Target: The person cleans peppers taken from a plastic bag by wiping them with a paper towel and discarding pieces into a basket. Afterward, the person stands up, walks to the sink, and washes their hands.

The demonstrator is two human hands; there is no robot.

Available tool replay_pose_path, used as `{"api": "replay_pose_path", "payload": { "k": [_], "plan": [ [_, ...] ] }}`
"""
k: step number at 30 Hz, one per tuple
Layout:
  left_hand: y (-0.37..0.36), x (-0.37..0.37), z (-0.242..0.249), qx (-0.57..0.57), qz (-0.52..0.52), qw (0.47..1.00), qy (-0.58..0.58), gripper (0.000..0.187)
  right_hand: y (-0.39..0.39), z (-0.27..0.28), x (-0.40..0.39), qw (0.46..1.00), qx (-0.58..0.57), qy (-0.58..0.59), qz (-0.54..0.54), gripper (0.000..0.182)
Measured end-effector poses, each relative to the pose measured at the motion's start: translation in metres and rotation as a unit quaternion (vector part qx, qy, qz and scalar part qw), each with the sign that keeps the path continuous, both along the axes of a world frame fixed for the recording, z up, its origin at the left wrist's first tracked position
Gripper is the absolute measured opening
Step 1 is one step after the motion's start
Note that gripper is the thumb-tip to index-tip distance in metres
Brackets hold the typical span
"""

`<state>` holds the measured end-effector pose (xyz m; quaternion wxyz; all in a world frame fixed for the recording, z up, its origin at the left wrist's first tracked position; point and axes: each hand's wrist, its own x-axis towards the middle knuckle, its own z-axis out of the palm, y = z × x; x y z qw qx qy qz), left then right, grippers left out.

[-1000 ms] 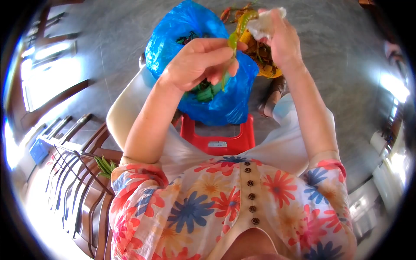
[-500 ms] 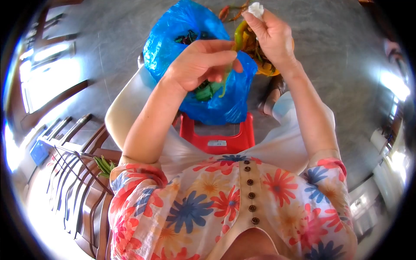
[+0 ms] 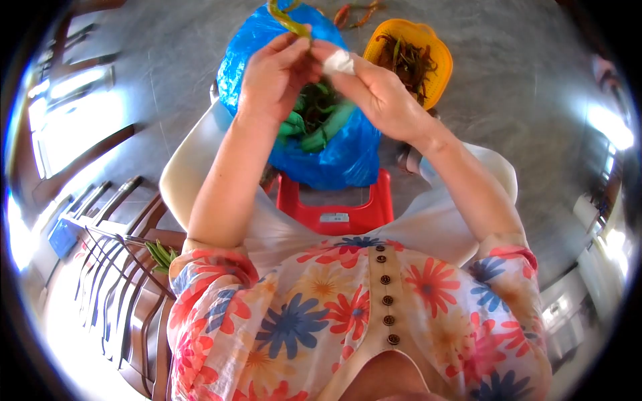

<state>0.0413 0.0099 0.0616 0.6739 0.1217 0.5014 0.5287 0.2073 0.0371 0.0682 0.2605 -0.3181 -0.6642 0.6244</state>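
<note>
Above the blue plastic bag point(image 3: 334, 160), my left hand point(image 3: 277, 77) pinches a long yellow-green pepper point(image 3: 287, 20) near one end, with the curved rest of it pointing up and away. My right hand point(image 3: 378, 97) meets it from the right, fingers closed, with a white wrapping point(image 3: 339, 62) on a digit. Its fingertips touch the pepper's end by my left fingers; what they grip is partly hidden. Dark and green peppers point(image 3: 317, 107) lie inside the open bag, along with green plastic point(image 3: 321, 137).
Right of the bag is a yellow basket point(image 3: 441, 70) holding dark stems and peppers. Reddish peppers point(image 3: 358, 15) lie on the floor beyond. A red stool point(image 3: 334, 217) stands between the knees. At the left are chairs and green pods point(image 3: 160, 255).
Both hands have moved left and come together, carrying the pepper up and left. The yellow basket, earlier mostly behind my right hand, now shows.
</note>
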Motion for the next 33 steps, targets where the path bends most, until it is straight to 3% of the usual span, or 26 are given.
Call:
{"api": "replay_pose_path", "payload": {
  "k": [5, 7, 11, 13, 16, 19, 21, 22, 28, 33],
  "plan": [
    [0.002, 0.003, 0.012, 0.023, -0.009, 0.989, 0.148, 0.032, 0.013, 0.010, 0.019, 0.984, -0.172, -0.032, -0.039, 0.027],
    [0.001, 0.009, 0.008, 0.045, -0.043, 0.992, 0.109, 0.034, 0.009, 0.016, 0.019, 0.972, -0.220, -0.084, 0.010, 0.025],
    [0.003, 0.011, 0.008, 0.068, -0.069, 0.988, 0.117, 0.037, 0.016, 0.009, 0.025, 0.970, -0.227, -0.082, -0.036, 0.022],
    [0.005, 0.003, 0.014, 0.051, -0.061, 0.988, 0.129, 0.039, 0.031, 0.010, 0.039, 0.973, -0.190, -0.104, -0.077, 0.025],
    [0.005, -0.010, 0.013, 0.053, -0.033, 0.988, 0.143, 0.037, 0.054, -0.003, 0.075, 0.962, -0.084, -0.251, -0.069, 0.032],
    [0.004, -0.015, 0.016, 0.055, -0.037, 0.989, 0.133, 0.036, 0.064, -0.014, 0.101, 0.902, 0.037, -0.428, -0.039, 0.038],
    [0.004, -0.010, 0.024, 0.023, 0.014, 0.992, 0.121, 0.029, 0.064, -0.029, 0.112, 0.838, 0.105, -0.535, -0.019, 0.039],
    [0.004, -0.008, 0.027, 0.007, 0.038, 0.993, 0.115, 0.026, 0.063, -0.033, 0.115, 0.824, 0.083, -0.561, -0.027, 0.041],
    [0.007, -0.008, 0.024, 0.037, 0.009, 0.991, 0.130, 0.024, 0.071, -0.040, 0.110, 0.888, 0.102, -0.438, -0.091, 0.041],
    [0.008, -0.007, 0.020, 0.074, -0.027, 0.983, 0.168, 0.024, 0.070, -0.025, 0.090, 0.969, -0.078, -0.207, -0.112, 0.036]
  ]
}}
